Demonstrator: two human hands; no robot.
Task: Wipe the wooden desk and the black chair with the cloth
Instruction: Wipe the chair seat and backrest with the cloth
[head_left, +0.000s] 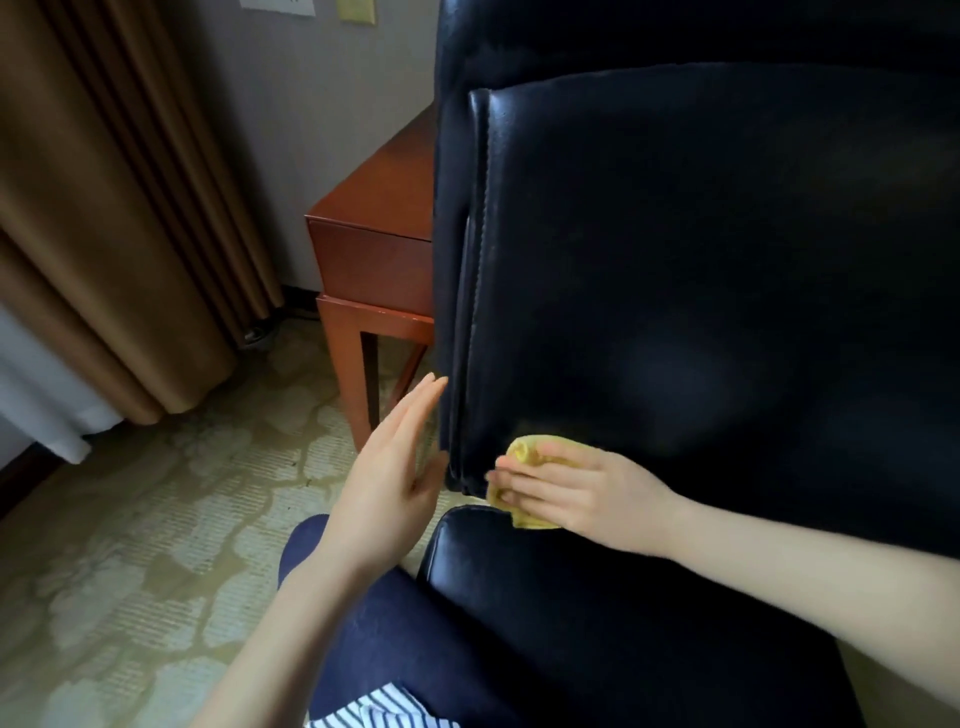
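**Chair wipe under way at the backrest's lower corner**

Watching remotely, I read this as the chair half of the job. Nearest me, a trouser leg sits left of the black chair. The left hand is flat with straight fingers at the chair's left edge, holding nothing; I cannot tell whether it touches. The right hand closes thumb and fingers over the bunched yellow cloth, pressing it to the backrest's lower left corner, just above the seat. The next stroke likely needs a sweep up or across the backrest. The wooden desk stands behind the chair's left side.
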